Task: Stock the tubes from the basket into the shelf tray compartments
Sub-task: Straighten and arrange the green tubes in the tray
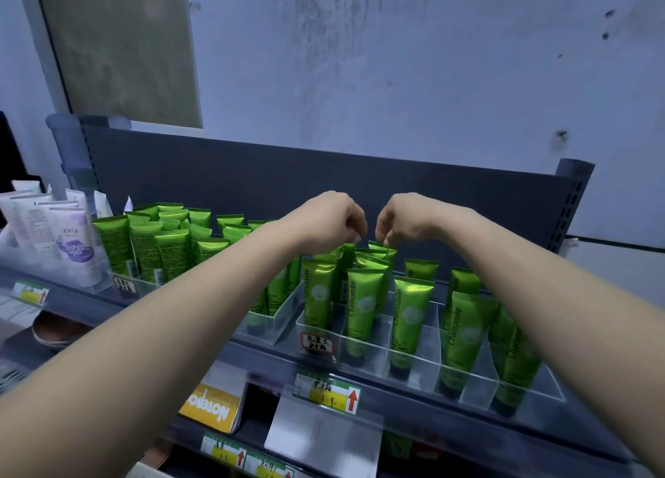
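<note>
Two forearms cross the clear tray (pixel 475 391), where green tubes (pixel 361 308) stand upright in the front compartments. Behind them, the right hand (pixel 399 222) pinches the crimped top of a rear tube (pixel 380 250); the left hand (pixel 331 222) is curled close beside, its hold unclear. Seemingly mid-placement: next, the tube needs pushing straight down into its slot.

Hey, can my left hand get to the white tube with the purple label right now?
Probably yes. The left hand sits above the tops of the green tubes, so it could swing left over them; the white tube stands at the shelf front, nothing covering it.
</note>
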### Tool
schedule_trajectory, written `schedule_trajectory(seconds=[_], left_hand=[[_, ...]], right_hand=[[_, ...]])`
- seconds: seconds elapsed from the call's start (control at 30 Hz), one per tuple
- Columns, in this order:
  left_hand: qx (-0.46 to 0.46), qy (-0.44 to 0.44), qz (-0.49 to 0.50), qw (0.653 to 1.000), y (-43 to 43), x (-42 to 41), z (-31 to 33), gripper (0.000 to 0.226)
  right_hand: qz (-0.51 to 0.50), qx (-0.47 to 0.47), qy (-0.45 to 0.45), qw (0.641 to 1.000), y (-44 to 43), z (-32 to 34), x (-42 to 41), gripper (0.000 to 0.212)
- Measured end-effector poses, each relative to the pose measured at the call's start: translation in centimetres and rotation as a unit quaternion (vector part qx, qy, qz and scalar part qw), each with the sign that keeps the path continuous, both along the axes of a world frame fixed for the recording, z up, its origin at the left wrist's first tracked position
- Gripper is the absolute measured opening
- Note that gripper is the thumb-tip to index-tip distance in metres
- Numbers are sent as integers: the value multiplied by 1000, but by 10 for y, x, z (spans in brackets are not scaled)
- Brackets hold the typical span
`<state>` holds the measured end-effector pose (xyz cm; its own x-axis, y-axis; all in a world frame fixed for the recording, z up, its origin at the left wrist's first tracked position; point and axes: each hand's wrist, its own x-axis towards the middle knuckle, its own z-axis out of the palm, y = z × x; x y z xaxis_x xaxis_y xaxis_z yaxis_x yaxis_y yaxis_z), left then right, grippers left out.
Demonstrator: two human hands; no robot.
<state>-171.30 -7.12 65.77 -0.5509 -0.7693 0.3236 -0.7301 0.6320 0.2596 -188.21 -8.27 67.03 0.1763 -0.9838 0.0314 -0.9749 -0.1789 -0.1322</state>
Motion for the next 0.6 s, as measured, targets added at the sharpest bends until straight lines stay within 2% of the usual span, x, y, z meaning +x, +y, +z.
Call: schedule_trajectory(seconds=[0.37, 0.6], left_hand=[[40, -55, -15, 998, -26, -17, -6, 12], [16, -70, -8, 997, -35, -19, -12, 7]], right_hand=[[-18, -5, 12, 1000, -22, -8, -13, 17], [-3, 11, -15, 1000, -30, -15, -16, 5]])
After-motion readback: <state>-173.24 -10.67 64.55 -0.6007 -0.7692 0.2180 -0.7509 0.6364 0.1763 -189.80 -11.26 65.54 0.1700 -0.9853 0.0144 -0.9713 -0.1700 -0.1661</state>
